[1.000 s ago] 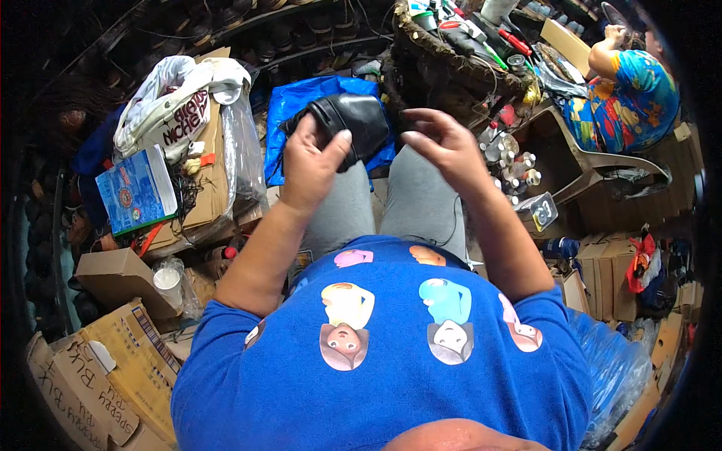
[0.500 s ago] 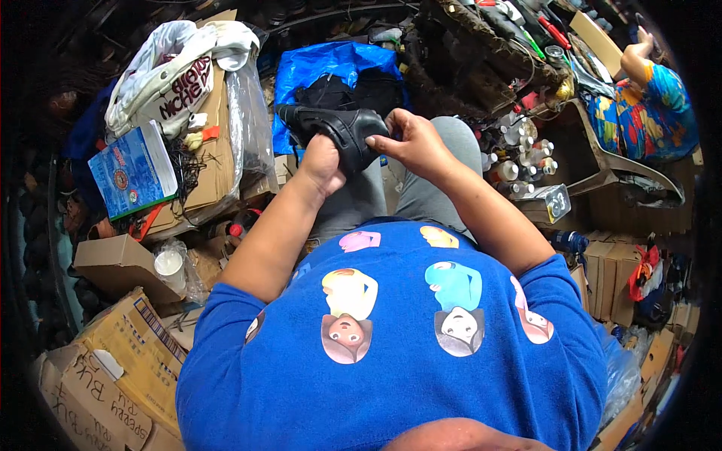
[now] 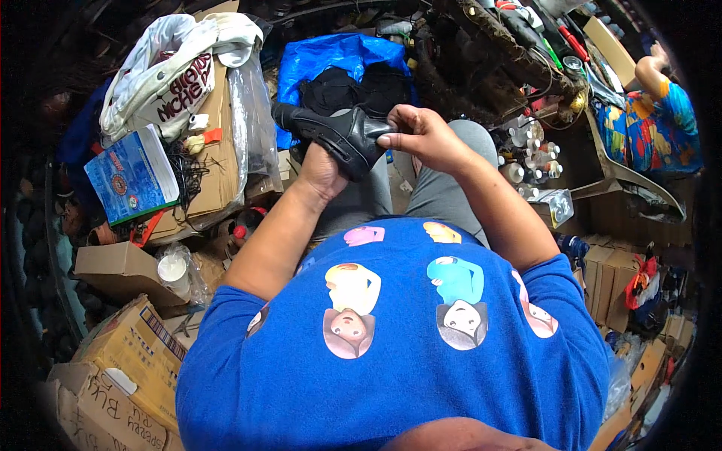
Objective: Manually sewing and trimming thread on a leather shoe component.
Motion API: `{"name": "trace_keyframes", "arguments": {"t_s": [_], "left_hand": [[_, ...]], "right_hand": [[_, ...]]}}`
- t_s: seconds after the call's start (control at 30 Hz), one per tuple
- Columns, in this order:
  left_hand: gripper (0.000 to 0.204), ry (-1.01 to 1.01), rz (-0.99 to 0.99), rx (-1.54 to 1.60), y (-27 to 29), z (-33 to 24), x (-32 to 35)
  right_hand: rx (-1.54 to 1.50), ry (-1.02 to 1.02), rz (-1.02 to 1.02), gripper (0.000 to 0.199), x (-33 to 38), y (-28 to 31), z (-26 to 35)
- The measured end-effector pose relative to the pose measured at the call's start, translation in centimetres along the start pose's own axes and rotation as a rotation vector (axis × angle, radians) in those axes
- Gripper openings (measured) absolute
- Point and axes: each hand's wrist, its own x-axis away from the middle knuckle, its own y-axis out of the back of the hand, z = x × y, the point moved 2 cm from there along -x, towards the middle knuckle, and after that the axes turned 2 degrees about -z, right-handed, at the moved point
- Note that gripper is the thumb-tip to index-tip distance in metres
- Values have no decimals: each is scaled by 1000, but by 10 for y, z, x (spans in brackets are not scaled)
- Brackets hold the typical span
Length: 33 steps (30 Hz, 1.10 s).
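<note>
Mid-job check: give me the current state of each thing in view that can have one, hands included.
Black shoe: held over the lap in both hands, lying tilted.
Left hand: gripping the shoe from below.
Right hand: fingers closed on the shoe's end.
Blue plastic bag: open, dark items lying on it.
White cloth bag: slumped on the cardboard.
Blue box: closed, lying flat.
Cardboard box: closed.

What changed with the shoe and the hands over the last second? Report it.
The right hand closed in from apart and now pinches the black shoe, which has turned to lie more sideways. The left hand kept its hold underneath. The shoe stays above the lap.
</note>
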Motion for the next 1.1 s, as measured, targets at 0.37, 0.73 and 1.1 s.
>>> {"name": "trace_keyframes", "arguments": {"t_s": [0.37,0.73,1.1], "left_hand": [[66,276,335,-51,3,-1,15],[52,431,279,-683,-28,12,24],[49,528,425,-1004,-53,-16,47]], "right_hand": [[-36,-30,193,22,12,32,-8],[-210,-244,290,23,45,29,-18],[-470,-509,363,21,91,10,14]]}}
